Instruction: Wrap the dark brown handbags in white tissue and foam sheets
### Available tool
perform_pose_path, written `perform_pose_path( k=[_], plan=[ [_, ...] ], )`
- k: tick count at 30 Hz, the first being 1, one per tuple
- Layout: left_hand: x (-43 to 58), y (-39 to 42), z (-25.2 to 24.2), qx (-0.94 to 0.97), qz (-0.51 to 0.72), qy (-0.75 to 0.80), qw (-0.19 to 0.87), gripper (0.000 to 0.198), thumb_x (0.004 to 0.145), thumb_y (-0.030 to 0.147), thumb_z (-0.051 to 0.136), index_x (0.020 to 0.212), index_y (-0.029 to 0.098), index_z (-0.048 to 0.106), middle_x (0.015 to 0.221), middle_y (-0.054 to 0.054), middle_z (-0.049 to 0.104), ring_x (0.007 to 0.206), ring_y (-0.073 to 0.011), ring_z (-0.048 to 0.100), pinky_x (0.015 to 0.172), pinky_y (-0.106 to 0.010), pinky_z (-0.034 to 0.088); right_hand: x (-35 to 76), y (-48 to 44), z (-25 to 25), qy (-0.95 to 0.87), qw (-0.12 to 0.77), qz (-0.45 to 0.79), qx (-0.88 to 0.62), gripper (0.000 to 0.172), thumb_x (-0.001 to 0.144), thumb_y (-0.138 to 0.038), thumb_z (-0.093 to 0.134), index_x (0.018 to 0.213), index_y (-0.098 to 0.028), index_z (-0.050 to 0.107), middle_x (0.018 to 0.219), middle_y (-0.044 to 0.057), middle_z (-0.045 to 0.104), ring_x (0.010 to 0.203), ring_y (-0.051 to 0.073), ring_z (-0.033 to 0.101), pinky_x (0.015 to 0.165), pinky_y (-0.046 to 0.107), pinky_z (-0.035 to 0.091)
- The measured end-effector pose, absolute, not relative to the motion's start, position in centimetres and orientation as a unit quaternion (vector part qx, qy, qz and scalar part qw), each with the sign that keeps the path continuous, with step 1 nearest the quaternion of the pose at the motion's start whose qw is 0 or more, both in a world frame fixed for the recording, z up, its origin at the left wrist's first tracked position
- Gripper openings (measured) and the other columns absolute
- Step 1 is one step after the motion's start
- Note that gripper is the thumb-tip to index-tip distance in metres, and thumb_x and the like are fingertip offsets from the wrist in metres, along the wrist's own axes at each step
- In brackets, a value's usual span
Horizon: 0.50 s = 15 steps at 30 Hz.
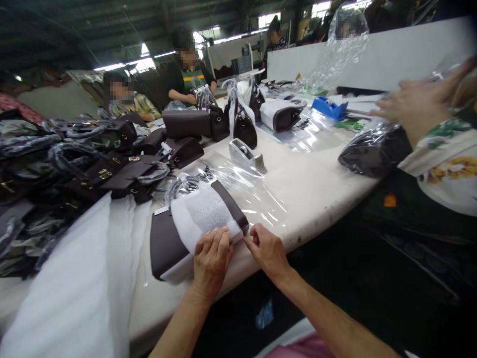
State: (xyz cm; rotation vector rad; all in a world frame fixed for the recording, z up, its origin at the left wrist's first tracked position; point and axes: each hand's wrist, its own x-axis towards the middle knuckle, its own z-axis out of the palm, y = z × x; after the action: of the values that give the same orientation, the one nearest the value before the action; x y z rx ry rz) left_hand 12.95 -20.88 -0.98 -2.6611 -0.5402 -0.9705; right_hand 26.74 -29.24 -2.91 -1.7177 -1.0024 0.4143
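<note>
A dark brown handbag (164,243) is laid flat near the front edge of the white table (320,194), directly in front of the person. A white foam sheet (203,214) is wrapped over the middle of the handbag. The left hand (211,258) is pressed flat on the near end of the foam sheet, with the fingers held together and bent over its edge. The right hand (266,248) is placed just beside it, at the corner of the bag; its fingers are curled and the fingertips are pinched together, but what is pinched between them cannot be told. The two hands are close, almost touching.

A clear plastic bag (246,186) is spread on the table just behind the handbag. A tape dispenser (246,154) is standing further back. A pile of dark bags (93,164) is seen on the left, and a stack of white foam (74,278) is lying at the near left. On the right, a co-worker's hand (413,107) is held above a wrapped dark bag (374,149). Other people are seated at the far end of the table.
</note>
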Motion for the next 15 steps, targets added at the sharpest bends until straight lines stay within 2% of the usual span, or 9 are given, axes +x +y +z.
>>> perform_pose_path(
  k=[3, 6, 10, 15],
  plan=[
    [12.9, -20.8, -1.2, -0.909, -0.349, -0.185, 0.132, 0.032, 0.079, 0.012, 0.059, 0.109, 0.014, 0.050, 0.102, -0.008, 0.067, 0.097, -0.0219, 0.062, 0.090, -0.036, 0.043, 27.2, -29.6, -0.9, -0.490, 0.575, 0.127, -0.642, 0.022, 0.083, -0.023, 0.047, 0.104, -0.021, 0.054, 0.104, 0.006, 0.061, 0.102, 0.019, 0.056, 0.093, 0.035, 0.041],
    [12.8, -20.6, -1.2, -0.902, -0.371, -0.181, 0.127, 0.035, 0.079, 0.013, 0.060, 0.112, 0.014, 0.048, 0.101, -0.009, 0.067, 0.097, -0.0216, 0.062, 0.088, -0.036, 0.045, 26.9, -28.6, -0.4, -0.560, 0.613, 0.162, -0.533, 0.038, 0.088, -0.015, 0.037, 0.125, -0.023, 0.039, 0.115, 0.006, 0.058, 0.101, 0.015, 0.059, 0.092, 0.033, 0.046],
    [12.5, -20.6, -1.2, -0.908, -0.367, -0.171, 0.108, 0.040, 0.078, 0.012, 0.061, 0.116, 0.014, 0.046, 0.106, -0.010, 0.065, 0.101, -0.0218, 0.060, 0.090, -0.038, 0.045, 27.1, -27.6, -0.5, -0.560, 0.593, 0.225, -0.533, 0.035, 0.090, -0.016, 0.035, 0.124, -0.023, 0.041, 0.107, 0.005, 0.061, 0.092, 0.014, 0.063, 0.087, 0.031, 0.050],
    [12.3, -20.6, -1.2, -0.911, -0.360, -0.172, 0.103, 0.046, 0.076, 0.011, 0.064, 0.117, 0.014, 0.044, 0.107, -0.011, 0.063, 0.102, -0.0235, 0.059, 0.090, -0.040, 0.046, 27.9, -27.8, 1.5, -0.502, 0.642, 0.221, -0.536, 0.027, 0.092, -0.019, 0.036, 0.116, -0.022, 0.048, 0.100, 0.004, 0.061, 0.083, 0.012, 0.064, 0.080, 0.029, 0.052]
  ],
)
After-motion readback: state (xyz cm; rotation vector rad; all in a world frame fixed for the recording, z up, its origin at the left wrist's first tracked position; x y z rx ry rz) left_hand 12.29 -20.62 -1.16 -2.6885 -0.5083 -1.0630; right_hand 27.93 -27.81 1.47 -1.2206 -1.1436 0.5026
